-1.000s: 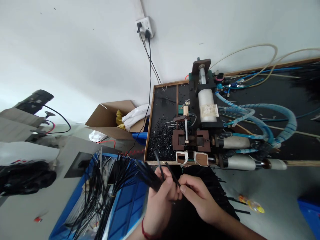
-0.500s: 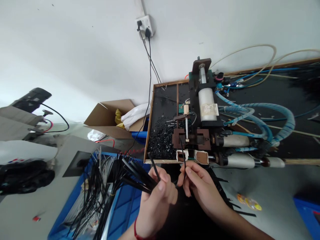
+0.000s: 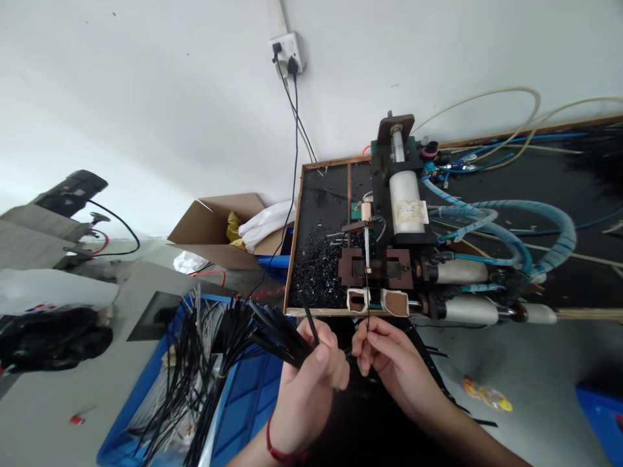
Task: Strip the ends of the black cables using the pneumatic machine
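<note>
My left hand (image 3: 306, 383) grips a bundle of thin black wires (image 3: 228, 353) that fans out to the left over a blue bin (image 3: 243, 402). My right hand (image 3: 389, 363) pinches a single black wire (image 3: 368, 299) and holds it upright, its tip in the slot between the two white guides at the front of a small pneumatic machine (image 3: 389, 259). The machine stands on a black tray with a wooden rim (image 3: 292, 246), just beyond both hands. A heap of black wire offcuts (image 3: 316, 272) lies to the machine's left.
Blue air hoses (image 3: 525, 227) coil off the machine to the right. An open cardboard box (image 3: 219, 227) sits at the back left under a wall socket (image 3: 287, 50) with black cables. A grey machine (image 3: 43, 220) stands at far left. A yellow wrapper (image 3: 487, 395) lies on the grey table.
My right hand drew one wire away from the bundle, raised it and moved its tip into the machine's front slot. My left hand stayed with the bundle.
</note>
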`<act>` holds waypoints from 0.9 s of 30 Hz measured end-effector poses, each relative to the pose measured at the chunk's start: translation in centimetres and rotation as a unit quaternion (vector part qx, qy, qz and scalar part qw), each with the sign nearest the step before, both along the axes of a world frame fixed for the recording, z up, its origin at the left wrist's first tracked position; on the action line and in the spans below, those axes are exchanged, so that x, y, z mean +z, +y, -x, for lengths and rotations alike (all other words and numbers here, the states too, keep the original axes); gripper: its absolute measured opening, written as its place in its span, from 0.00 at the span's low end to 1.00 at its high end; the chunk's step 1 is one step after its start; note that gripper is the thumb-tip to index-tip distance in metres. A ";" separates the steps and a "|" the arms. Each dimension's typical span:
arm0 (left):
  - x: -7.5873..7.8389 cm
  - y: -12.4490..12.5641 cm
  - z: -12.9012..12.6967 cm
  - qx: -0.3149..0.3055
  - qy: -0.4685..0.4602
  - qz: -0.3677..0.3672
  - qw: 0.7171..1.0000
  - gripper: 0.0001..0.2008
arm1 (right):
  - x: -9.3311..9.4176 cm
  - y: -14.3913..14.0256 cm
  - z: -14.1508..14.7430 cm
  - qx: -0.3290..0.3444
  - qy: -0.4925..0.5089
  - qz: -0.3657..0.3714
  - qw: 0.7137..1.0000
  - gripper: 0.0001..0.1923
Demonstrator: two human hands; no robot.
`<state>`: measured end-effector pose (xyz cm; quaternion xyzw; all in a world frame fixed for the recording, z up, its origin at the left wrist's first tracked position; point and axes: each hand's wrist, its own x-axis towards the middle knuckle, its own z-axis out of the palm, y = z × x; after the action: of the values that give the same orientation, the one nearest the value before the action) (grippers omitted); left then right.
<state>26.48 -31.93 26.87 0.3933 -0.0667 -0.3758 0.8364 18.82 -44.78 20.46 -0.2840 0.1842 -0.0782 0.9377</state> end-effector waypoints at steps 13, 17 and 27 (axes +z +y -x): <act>-1.6 1.0 0.5 -0.026 0.011 0.023 0.999 0.05 | -1.6 1.1 0.9 -0.002 -0.010 -0.023 1.000 0.08; -1.8 0.7 0.3 -0.027 0.013 0.021 0.999 0.05 | -1.8 1.1 0.5 -0.009 0.000 -0.045 0.999 0.08; -1.8 0.4 0.4 -0.034 0.012 0.019 0.999 0.05 | -1.9 0.8 -0.1 -0.007 0.005 -0.052 0.999 0.08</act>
<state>26.06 -31.55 25.06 0.3706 -0.0775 -0.4075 0.8310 18.93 -44.01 18.52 -0.2335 0.1944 -0.0736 0.9499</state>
